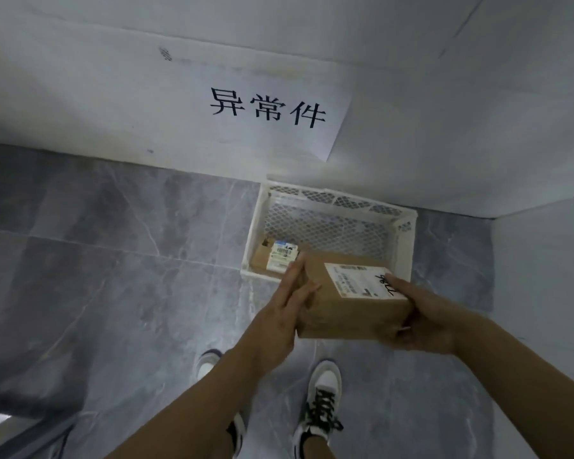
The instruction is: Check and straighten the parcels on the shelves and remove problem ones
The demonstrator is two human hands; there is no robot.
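A brown cardboard parcel (348,306) with a white label and black handwriting on top is held in the air between both hands. My left hand (287,306) presses flat against its left side with straight fingers. My right hand (424,319) grips its right end, thumb on top and fingers curled underneath. The parcel hangs over the near edge of a white mesh crate (401,240) that stands on the floor in the corner. Inside the crate lies a small labelled box (280,256).
A paper sign (269,104) with black characters is stuck on the white wall above the crate. Walls close off the far side and the right. Grey tiled floor (130,260) spreads to the left. My two shoes (322,405) stand just below the parcel.
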